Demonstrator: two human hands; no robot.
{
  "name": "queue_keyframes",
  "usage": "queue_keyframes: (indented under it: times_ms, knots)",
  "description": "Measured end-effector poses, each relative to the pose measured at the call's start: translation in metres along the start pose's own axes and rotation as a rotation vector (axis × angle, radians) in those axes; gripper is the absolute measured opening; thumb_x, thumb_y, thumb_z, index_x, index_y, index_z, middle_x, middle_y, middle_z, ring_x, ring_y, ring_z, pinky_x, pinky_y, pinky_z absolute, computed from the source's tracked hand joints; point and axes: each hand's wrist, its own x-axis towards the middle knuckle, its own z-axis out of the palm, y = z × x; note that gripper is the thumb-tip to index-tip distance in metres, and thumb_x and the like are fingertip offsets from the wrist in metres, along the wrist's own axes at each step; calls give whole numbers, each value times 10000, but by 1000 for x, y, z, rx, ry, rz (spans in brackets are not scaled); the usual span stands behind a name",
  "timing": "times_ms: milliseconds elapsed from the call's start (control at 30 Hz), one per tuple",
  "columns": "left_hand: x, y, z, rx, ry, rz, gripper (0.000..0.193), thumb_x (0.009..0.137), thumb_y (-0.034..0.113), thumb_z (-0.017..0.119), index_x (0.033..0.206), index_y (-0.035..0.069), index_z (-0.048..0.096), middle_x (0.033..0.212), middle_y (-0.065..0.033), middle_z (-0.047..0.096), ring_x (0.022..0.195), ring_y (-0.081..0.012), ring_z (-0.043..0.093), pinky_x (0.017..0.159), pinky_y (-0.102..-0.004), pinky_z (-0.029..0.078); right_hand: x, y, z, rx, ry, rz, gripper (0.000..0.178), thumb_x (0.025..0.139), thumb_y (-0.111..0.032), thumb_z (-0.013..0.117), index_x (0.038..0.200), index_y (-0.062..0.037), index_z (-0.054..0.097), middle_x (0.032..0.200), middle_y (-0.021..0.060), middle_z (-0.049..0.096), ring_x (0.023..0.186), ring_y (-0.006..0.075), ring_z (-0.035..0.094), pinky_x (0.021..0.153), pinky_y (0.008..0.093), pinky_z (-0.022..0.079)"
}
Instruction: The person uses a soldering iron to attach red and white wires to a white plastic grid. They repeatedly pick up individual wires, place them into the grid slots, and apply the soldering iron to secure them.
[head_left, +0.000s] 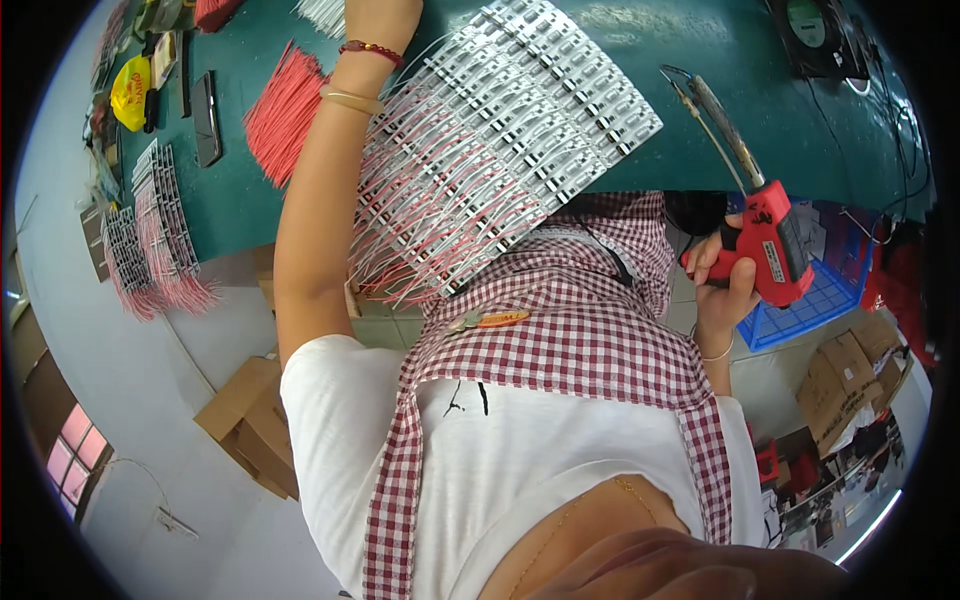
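My right hand (722,275) is closed round the handle of a red-and-black soldering gun (775,250). Its metal barrel slants up over the table edge, and a thin tube runs beside it to the tip. A wide panel of silvery small parts (530,100) lies across the table in front of me, with white and red wires trailing from its near-left side. My left hand (385,15) reaches past that panel at the top edge, beside a bundle of white wires (322,14); its fingers are out of the picture. Under my left forearm lies a bundle of red wires (285,115).
On the green table (700,45) lie a dark phone (207,118), a yellow item (130,92) and two smaller wired panels (160,210) at the left edge. A black device (818,38) with cables stands far right. Below are a blue basket (800,310) and cardboard boxes (250,420).
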Motion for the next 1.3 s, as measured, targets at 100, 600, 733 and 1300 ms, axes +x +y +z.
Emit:
queue_keyframes:
  times_ms: [100, 600, 733, 1300]
  knots:
    - [-6, -2, 2, 130, 39, 74, 123, 799, 137, 598, 865, 45, 548, 859, -175, 534, 853, -357, 514, 739, -434, 420, 1, -1, 0, 11, -14, -10, 546, 942, -441, 479, 1185, 45, 425, 642, 59, 478, 480, 105, 425, 486, 251, 393]
    - [-109, 174, -70, -325, -285, 14, 71, 711, 92, 657, 736, 86, 591, 885, -20, 538, 877, -236, 503, 734, -374, 345, -49, 22, -29, -83, -138, 213, 473, 876, -446, 601, 946, 22, 587, 671, 46, 539, 556, 115, 483, 513, 246, 385]
    - [-106, 178, -62, -274, -259, 47, 72, 711, 97, 653, 703, 85, 583, 843, -24, 535, 837, -235, 502, 708, -376, 345, -59, 26, -35, -131, -131, 306, 357, 858, -333, 654, 891, 19, 606, 707, 44, 577, 630, 125, 534, 584, 256, 427]
    - [-99, 180, -58, -224, -283, 50, 81, 709, 99, 647, 665, 74, 585, 786, -35, 518, 792, -232, 498, 677, -381, 340, -65, 30, -42, -343, -147, 222, 406, 836, -410, 654, 843, -4, 647, 677, 50, 601, 602, 152, 585, 561, 273, 459]
